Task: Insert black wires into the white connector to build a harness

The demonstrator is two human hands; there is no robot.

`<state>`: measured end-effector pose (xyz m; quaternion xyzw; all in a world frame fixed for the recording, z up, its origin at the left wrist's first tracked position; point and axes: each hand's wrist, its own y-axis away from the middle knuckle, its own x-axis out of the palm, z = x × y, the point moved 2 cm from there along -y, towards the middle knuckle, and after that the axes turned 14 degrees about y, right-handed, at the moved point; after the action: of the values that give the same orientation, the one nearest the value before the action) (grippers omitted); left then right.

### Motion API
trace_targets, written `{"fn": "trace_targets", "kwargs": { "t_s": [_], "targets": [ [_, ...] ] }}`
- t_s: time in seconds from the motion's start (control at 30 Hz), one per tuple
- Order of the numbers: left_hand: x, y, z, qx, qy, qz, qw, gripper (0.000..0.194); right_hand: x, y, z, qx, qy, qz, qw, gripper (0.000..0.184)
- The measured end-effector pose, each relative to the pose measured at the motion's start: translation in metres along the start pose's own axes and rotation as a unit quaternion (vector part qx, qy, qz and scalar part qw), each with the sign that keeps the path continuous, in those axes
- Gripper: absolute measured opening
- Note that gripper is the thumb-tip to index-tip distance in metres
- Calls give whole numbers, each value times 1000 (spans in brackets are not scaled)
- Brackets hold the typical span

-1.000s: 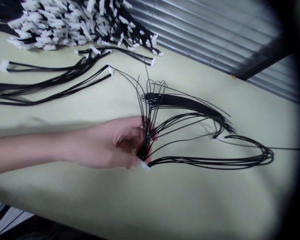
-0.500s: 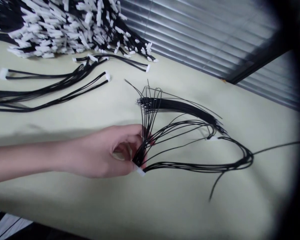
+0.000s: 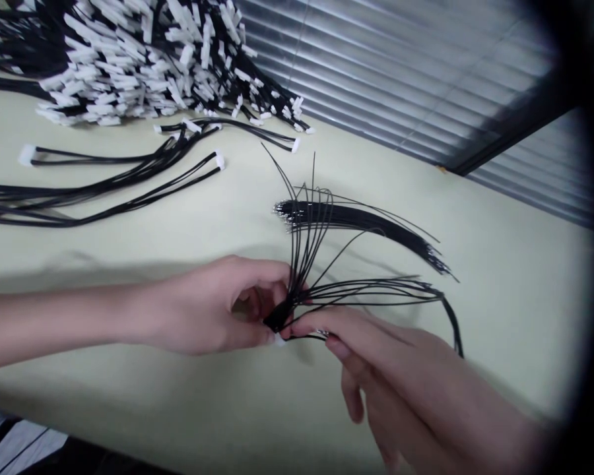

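Note:
In the middle, my left hand is closed around a wire harness of thin black wires, gathered at a white connector by the thumb tip. Its loose wires fan upward and to the right. My right hand comes in from the lower right, thumb and index finger bent around black wires beside the connector. Small shiny bits show between those fingers, too small to make out. Behind both hands lies a bundle of cut black wires with bare metal ends.
A big heap of black cables with white connectors fills the back left. Several finished-looking cables lie in front of it on the pale table. Window blinds rise along the table's far edge.
My right hand has come into view from the lower right and reached the wires beside the connector. The harness's right-hand loops have shifted. My left hand keeps its grip.

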<state>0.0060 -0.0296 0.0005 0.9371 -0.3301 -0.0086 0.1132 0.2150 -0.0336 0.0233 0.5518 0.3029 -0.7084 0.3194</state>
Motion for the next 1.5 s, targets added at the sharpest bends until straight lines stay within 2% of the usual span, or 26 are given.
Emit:
{"fn": "trace_targets", "kwargs": {
  "t_s": [0.1,0.27,0.4,0.47,0.6,0.67,0.73,0.83,0.9,0.97,1.07,1.13,1.23,1.37,1.5],
  "targets": [
    [-1,-1,-2,-7,50,-2,999,12,-3,-14,8,13,-32,41,999,37],
    [-1,-1,-2,-2,88,-12,996,11,-1,-10,7,22,-115,60,991,35],
    [-1,-2,-1,15,106,-26,994,14,-6,-16,5,45,-188,114,974,32],
    [0,-2,0,14,114,-25,993,15,-8,-23,2,89,-249,171,949,28],
    [2,-3,1,20,110,-24,994,15,-1,-32,-5,218,-387,314,839,38],
    [1,-3,0,26,113,-26,993,16,6,-34,-8,227,-440,321,807,38],
    [0,-4,-1,32,114,-24,993,17,12,-34,-9,231,-473,295,797,38],
    [-4,-5,-1,35,85,-27,995,17,16,-30,-9,273,-491,259,786,35],
    [-6,-5,-1,36,50,-27,998,17,15,-28,-7,282,-473,247,798,32],
    [-7,-6,0,51,-11,-24,998,16,14,-29,-7,241,-414,217,850,31],
    [-6,-6,1,96,-81,-23,992,14,13,-32,-10,127,-285,136,940,28],
    [-5,-6,2,121,-85,-29,989,15,13,-32,-13,80,-201,112,970,25],
    [-6,-6,1,119,-97,-27,988,16,12,-30,-16,78,-117,111,984,21],
    [-8,-7,-3,97,-121,-24,988,13,7,-31,-13,92,-98,68,989,14],
    [-10,-9,-5,99,-143,-25,984,14,7,-38,-8,26,-53,-12,998,17]
  ]
}}
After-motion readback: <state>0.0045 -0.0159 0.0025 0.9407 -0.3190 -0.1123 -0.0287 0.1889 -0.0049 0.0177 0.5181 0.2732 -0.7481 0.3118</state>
